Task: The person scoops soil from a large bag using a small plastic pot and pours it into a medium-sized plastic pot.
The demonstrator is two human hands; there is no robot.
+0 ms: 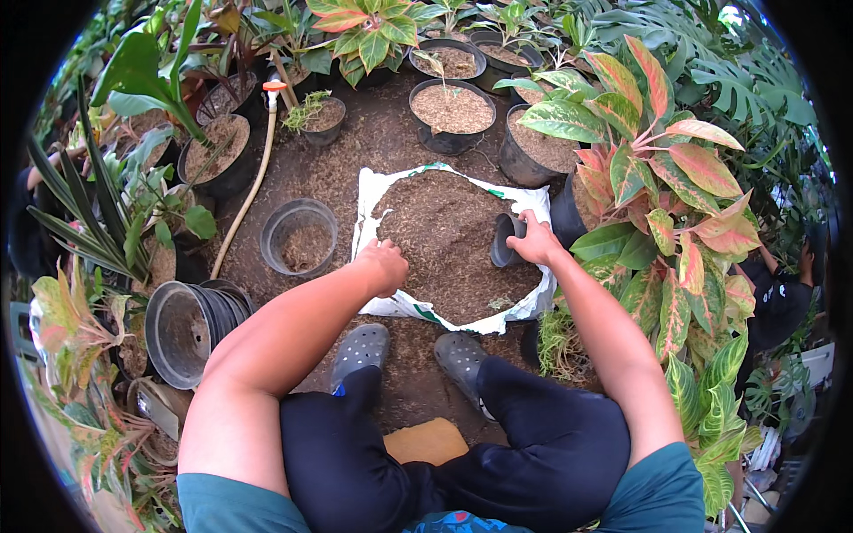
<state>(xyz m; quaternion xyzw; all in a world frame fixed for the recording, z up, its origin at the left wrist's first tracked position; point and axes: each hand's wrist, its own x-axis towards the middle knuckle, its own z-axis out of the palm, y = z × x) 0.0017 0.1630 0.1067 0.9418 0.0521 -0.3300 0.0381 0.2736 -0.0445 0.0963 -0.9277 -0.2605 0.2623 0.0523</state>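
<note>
An opened white plastic sack (393,308) lies on the ground before me, filled with brown potting mix (453,246). My right hand (536,241) grips the rim of a small black plastic pot (501,243), which is tipped on its side over the right part of the mix. At the sack's left edge is my left hand (386,268), its fingers curled over the mix; whether anything is between them is hidden. Left of the sack stands a black pot (266,233) with some mix at the bottom.
Nested black pots (166,333) lie tipped at my left, near a hose (258,173). Potted plants ring the ground, including a red-green aglaonema (666,160) and a soil-filled pot (453,110). A person (776,300) is partly visible at far right.
</note>
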